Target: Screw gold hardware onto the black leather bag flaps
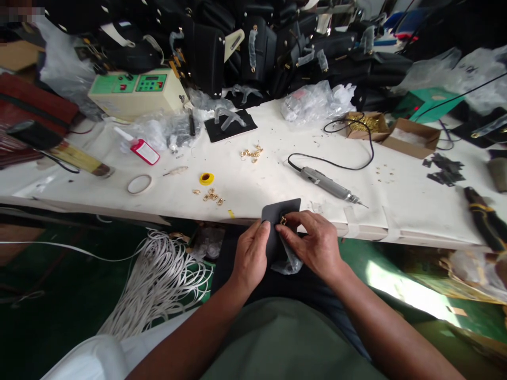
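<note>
My left hand (252,254) grips the left edge of a dark flat panel (272,212), its thumb on the face of the panel. The panel is tilted up at the table's front edge. My right hand (312,240) pinches a small gold metal fitting (283,219) against the panel between thumb and fingers. A plastic-wrapped strap (291,258) hangs below the fitting, over my lap. Gold fittings lie in two small groups on the table, one nearer (212,195) and one farther (252,153).
On the white table (245,182) lie an electric screwdriver (328,183), a yellow tape roll (206,178), a red-labelled bottle (144,151), a hammer (67,150) and pliers (485,216). Black bags (209,58) are piled behind. White cord (158,285) is heaped on the floor at left.
</note>
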Demonstrator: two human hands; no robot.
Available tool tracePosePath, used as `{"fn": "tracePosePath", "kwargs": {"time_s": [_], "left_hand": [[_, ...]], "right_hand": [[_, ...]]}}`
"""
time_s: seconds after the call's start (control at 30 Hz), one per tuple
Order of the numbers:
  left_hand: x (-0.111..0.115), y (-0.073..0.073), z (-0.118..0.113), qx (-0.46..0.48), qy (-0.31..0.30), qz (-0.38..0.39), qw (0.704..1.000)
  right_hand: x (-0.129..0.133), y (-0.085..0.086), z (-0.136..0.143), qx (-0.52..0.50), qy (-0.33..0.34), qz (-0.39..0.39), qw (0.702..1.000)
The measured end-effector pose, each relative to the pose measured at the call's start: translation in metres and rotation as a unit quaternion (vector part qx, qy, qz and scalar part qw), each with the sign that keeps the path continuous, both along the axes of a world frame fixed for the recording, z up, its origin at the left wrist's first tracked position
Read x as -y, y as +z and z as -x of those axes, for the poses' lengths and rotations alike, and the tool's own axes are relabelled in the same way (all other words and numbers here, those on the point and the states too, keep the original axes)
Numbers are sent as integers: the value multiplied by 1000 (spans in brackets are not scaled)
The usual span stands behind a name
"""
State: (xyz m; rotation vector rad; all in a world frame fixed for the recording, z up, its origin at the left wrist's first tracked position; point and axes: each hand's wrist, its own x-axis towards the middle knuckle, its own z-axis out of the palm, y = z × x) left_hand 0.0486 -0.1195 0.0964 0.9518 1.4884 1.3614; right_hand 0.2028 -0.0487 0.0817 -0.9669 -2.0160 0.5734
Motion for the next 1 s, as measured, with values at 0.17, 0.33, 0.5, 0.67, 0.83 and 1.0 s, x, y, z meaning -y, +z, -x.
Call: {"fn": "tracePosePath", "kwargs": {"time_s": [0.17, 0.33, 0.5, 0.67, 0.83, 1.0], "left_hand": [[0, 6, -3, -19, 2, 9, 1000], [-1, 0, 1, -18, 22, 6, 1000], [-3, -2, 3, 4, 6, 23, 1000], [-3, -2, 5, -5, -18, 44, 999], [-2, -5, 6, 22, -19, 43, 999], [-2, -6, 6, 31, -22, 43, 998]], "right_hand": [[-2, 1, 2, -14, -2, -10, 1000], [-6, -4, -7, 7, 49, -51, 998], [-10, -7, -13, -1, 60, -48, 997], [-13, 0, -16, -11, 101, -31, 994], [-15, 1, -19, -13, 122, -10, 992], [-14, -3, -18, -27, 113, -2, 993]]}}
